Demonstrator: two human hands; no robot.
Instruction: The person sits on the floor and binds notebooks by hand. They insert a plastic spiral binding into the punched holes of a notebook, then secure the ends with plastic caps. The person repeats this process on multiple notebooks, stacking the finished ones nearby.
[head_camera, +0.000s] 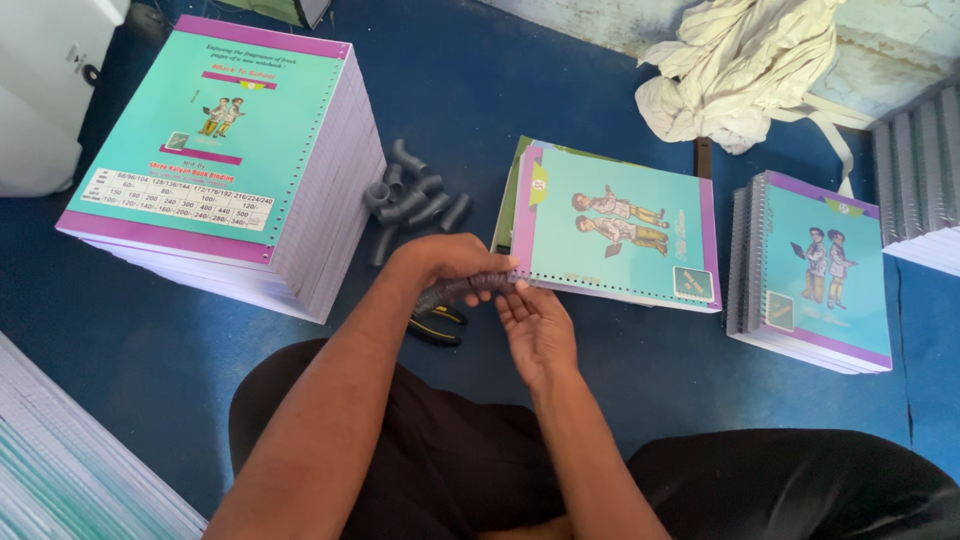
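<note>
Your left hand (450, 262) covers most of dark spiral coil (462, 289); its full length untellable. Pliers (436, 326) half hidden under your forearm. Grey stack (918, 170) cut by right edge. White machine (45, 80) cut by left edge. Cover print too small to make out.

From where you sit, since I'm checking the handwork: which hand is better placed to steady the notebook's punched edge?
Right, probably. The right hand has its fingertips at the notebook corner, while the left hand is wrapped around the spiral coil.
</note>
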